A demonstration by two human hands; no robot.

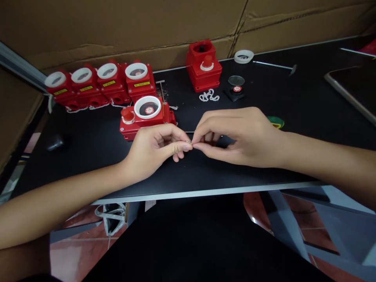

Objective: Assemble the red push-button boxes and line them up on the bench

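My left hand [160,150] and my right hand [235,135] meet fingertip to fingertip above the black table. Both are closed in a pinch, thumb against forefinger. Whatever lies between the fingertips is tiny and I cannot make it out. Just behind my left hand lies a red box [129,127] with a white ring [159,106] around a dark round window and a red cap at its left. Beyond my right hand, a clear glass disc [236,80] lies near a black piece with a red and white round label [237,89].
Several similar red boxes [113,88] stand in a row at the back left. Another red box [202,72] has an uncovered round opening, with a white chain [209,95] before it. A loose white ring [243,56], a T-handled tool [276,66] and green-yellow tape [276,122] lie rightward.
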